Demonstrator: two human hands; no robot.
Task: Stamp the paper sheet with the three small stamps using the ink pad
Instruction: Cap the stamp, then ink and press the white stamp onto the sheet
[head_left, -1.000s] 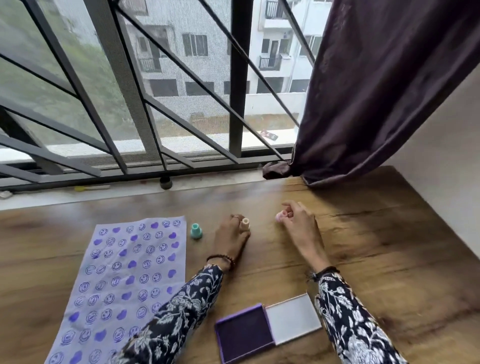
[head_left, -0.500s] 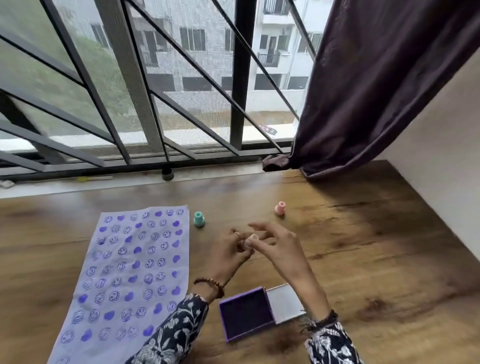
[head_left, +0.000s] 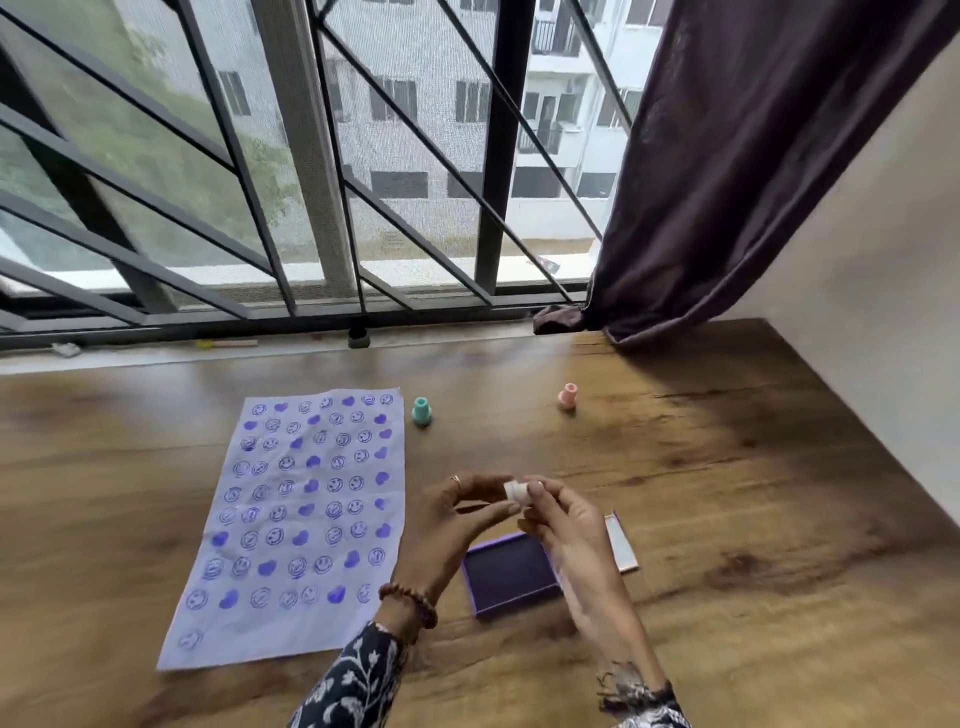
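On the left of the wooden table (head_left: 727, 493) lies my paper sheet (head_left: 296, 519), covered in rows of purple smiley faces and hearts. Just past its far right corner stands the teal stamp (head_left: 422, 411), upright and close beside the sheet. My left hand (head_left: 447, 525) is raised over the table, its fingertips (head_left: 493, 480) pinching one end of the small white stamp (head_left: 517, 491). My right hand (head_left: 566, 525) meets it there and grips the stamp's other end, so both hands are closed on it. Beneath them, near me, the purple ink pad (head_left: 509, 574) sits open, its lid (head_left: 621, 543) lying flat to the right. Farther off, the pink stamp (head_left: 568, 396) stands alone, well apart from the teal one.
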